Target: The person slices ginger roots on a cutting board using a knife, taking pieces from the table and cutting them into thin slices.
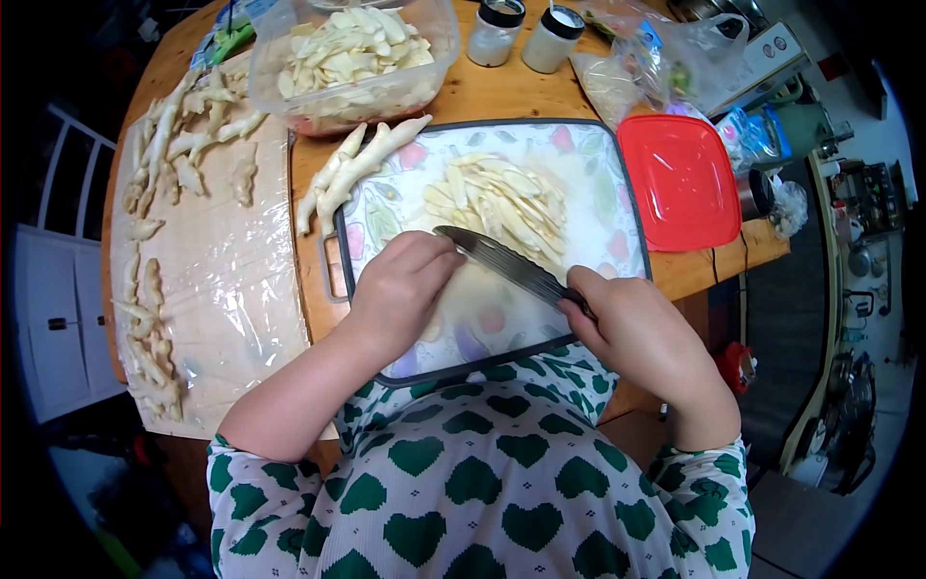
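Note:
My right hand is wrapped round the handle of a dark-bladed kitchen knife. Its blade slants up and left across the floral cutting board, and the tip reaches the fingers of my left hand. Those left fingers are curled down at the board's left side; whatever they grip is hidden under them. Just beyond the blade lies a pile of pale ginger slices. A peeled ginger root rests over the board's upper left corner.
More whole ginger lies on a plastic-covered sheet at the left. Behind the board stand a clear tub of slices and two lidded jars. A red lid sits on the right, near plastic bags.

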The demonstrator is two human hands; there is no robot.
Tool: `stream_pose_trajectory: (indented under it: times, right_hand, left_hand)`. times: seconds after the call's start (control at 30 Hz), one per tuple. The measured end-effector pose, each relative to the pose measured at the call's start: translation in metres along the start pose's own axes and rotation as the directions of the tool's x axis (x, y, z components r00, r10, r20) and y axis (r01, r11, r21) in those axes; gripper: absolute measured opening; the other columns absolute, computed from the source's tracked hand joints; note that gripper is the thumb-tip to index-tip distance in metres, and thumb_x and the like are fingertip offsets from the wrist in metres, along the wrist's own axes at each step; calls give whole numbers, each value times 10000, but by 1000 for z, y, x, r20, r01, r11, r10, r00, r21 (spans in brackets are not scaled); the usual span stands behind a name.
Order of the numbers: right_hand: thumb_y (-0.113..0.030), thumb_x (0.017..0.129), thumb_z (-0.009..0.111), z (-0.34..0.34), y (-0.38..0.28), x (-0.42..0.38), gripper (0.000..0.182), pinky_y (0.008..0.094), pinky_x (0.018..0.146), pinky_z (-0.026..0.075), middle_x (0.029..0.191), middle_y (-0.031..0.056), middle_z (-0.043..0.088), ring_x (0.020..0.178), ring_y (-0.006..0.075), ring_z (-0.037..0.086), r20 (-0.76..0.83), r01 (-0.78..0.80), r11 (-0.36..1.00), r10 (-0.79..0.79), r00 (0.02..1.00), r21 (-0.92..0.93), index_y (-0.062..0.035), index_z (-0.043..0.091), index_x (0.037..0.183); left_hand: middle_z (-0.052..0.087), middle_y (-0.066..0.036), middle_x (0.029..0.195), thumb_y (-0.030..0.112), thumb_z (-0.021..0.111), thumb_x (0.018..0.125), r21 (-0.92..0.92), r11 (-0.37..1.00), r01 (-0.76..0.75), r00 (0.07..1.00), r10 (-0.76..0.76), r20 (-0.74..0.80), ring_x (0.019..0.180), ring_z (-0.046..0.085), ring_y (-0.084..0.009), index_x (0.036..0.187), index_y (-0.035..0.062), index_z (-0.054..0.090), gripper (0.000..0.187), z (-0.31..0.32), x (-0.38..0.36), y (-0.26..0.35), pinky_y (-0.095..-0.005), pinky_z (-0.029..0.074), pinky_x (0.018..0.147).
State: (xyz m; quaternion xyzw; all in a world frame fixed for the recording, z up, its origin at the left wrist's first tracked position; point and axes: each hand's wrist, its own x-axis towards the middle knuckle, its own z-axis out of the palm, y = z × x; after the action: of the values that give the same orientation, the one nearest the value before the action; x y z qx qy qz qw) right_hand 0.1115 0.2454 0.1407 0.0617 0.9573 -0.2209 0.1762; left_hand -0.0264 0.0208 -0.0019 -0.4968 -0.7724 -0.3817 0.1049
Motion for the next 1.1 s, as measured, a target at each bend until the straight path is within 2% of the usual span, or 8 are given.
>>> stream_pose_trajectory:
  times: [0.23,0.33,0.47,0.6,0.8,1.1]
  right_hand:
    - [-195,1086,607,33,-16,52,181,566,775,576,837,252,733,838,488,732,-93,69,995,-62,994,73,-13,611,1091]
    - [-200,1087,606,35,-15,47,184,560,781,583,832,249,734,832,485,734,-63,38,999,-36,997,32,-17,613,1101]
    - [-213,1092,620,30,2,27,195,546,768,583,838,255,735,824,481,734,-48,-33,999,34,998,21,-18,620,1106]
    - [-210,1087,654,21,17,19,196,537,739,567,835,269,727,805,487,725,-73,-63,988,74,995,138,-15,630,1084]
    - [-199,1086,649,8,-2,4,191,551,711,577,757,264,696,776,486,718,-96,20,1000,-17,995,24,-12,621,1057]
    - [-180,1085,638,-2,-3,-1,191,562,734,577,780,270,697,798,489,718,-11,3,999,-4,1000,-38,4,613,1041]
  left_hand:
    - [773,-119,1061,-14,828,805,-7,1000,25,1000,-25,-2,992,744,-312,1015,32,805,217,2,-1,-1,-402,619,865]
    - [767,-104,1032,-2,845,811,-59,996,60,998,-60,-3,975,736,-304,998,47,809,197,-2,-4,-4,-402,605,858]
    - [764,-86,1023,-1,854,818,-37,994,102,995,-102,-13,974,731,-303,985,61,815,182,-10,-4,-9,-402,600,854]
    - [767,-95,1037,-8,843,829,-74,995,73,997,-73,-4,988,736,-305,1004,48,814,186,-5,-3,-7,-400,608,857]
    - [768,-112,1054,-11,831,835,-38,998,41,999,-41,-7,999,740,-314,1019,33,810,191,-3,-1,-4,-400,612,863]
    - [770,-117,1063,-2,830,824,-44,998,48,999,-48,6,1003,746,-319,1015,34,810,196,-2,-2,-5,-404,617,873]
